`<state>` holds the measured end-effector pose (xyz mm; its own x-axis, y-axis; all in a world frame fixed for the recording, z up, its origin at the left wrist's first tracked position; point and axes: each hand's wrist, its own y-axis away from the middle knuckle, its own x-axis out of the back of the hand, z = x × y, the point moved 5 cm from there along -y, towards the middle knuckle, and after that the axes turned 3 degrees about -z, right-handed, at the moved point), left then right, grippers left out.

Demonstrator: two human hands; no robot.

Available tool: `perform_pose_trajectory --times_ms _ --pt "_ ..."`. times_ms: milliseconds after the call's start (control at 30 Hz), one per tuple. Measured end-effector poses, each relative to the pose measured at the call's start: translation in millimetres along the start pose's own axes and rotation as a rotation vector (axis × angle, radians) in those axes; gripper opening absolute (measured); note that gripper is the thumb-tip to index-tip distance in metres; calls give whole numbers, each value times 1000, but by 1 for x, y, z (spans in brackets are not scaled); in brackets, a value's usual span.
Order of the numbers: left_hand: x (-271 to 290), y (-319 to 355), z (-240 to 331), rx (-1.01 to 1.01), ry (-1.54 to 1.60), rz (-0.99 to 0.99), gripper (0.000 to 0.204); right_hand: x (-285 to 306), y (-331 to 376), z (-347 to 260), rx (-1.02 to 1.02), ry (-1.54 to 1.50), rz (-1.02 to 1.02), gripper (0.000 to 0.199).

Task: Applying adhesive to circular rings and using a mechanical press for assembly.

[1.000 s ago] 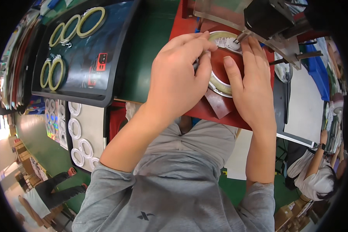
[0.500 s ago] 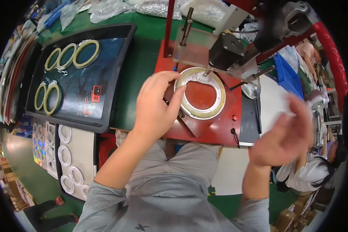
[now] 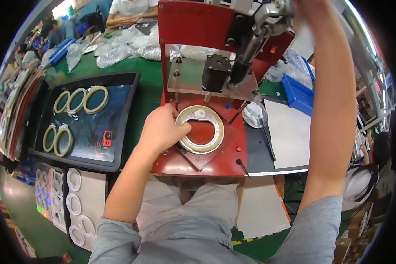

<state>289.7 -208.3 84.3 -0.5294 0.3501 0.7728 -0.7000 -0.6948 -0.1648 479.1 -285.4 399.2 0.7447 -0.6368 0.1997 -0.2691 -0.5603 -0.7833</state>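
Nearest in my feed are pale trousers, with white rings on a board to their left. Past them sits the red base. Over it I have my left hand half curled, thumb across the left side of the ring; its fingertips are hidden, so I cannot tell whether it grips. The ring lies over a tilted plate on the base. To the left I see a tray holding five more rings. Behind the ring, a clear plate carries a black block. My right hand is raised beside a metal clamp, too blurred and cropped to read its grasp. Farther off, plastic bags lie on the green desk.
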Motion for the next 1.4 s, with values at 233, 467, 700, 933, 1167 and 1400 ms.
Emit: perform_pose_trajectory --times_ms 233,467,700,933,1167,1400 --pt "-1 60 -15 99 1069 -502 27 21 18 37 -343 187 -235 27" --pt "3 147 -17 -40 1326 -396 38 27 244 31 -139 386 -183 23" --pt "-58 181 -15 120 1564 -579 52 -10 415 57 -1003 -388 -215 38" --pt "-18 260 -196 778 829 27 16 173 444 131 -1098 -392 817 34" --pt "27 387 -497 1117 -147 319 63 471 565 252 -1176 -473 911 51" --pt "37 367 -449 1071 -513 169 66 359 512 221 -998 -634 394 41"
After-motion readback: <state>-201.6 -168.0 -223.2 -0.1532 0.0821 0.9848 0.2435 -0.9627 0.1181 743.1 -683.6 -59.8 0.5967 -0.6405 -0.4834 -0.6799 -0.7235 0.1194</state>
